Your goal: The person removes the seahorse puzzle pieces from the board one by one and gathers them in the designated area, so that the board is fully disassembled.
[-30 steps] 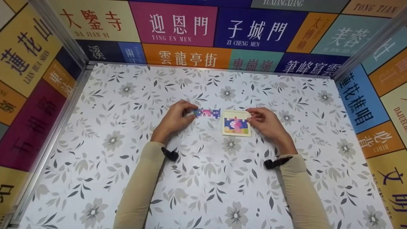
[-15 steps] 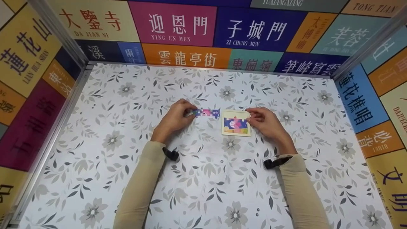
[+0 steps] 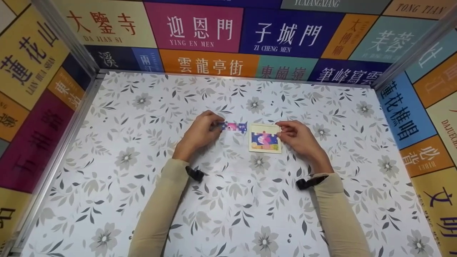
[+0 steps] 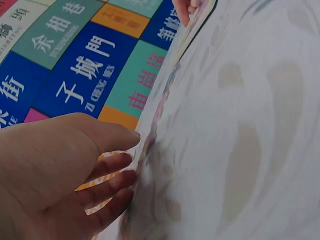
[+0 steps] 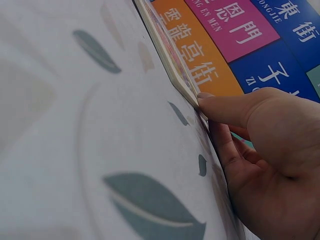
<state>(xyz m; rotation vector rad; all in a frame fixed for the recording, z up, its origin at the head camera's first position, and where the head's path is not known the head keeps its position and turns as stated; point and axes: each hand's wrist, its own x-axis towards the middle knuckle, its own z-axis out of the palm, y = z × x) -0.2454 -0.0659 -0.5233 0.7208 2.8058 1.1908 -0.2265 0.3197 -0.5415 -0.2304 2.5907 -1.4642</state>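
A row of joined-looking jigsaw puzzle pieces (image 3: 234,127), purple and pink, lies in the middle of the table. At its left end my left hand (image 3: 204,130) pinches the leftmost puzzle piece, which the fingers partly cover. In the left wrist view, the thumb (image 4: 120,139) and fingers are bent close to that end. Just right of the row lies a square cream puzzle tray (image 3: 266,151), its lower part filled with a picture and its upper strip bare. My right hand (image 3: 300,137) grips the tray's upper right edge, and the thumb (image 5: 220,107) presses on its rim.
A white flowered cover (image 3: 228,200) spreads over the table. Colourful panels with large Chinese characters stand behind it, such as the pink panel (image 3: 194,26), and along both sides. A metal rail (image 3: 64,150) edges the left side. Both wrists wear black camera mounts.
My left hand has shifted slightly to the right, covering more of the row's left end. The right hand and the puzzle tray stay where they were.
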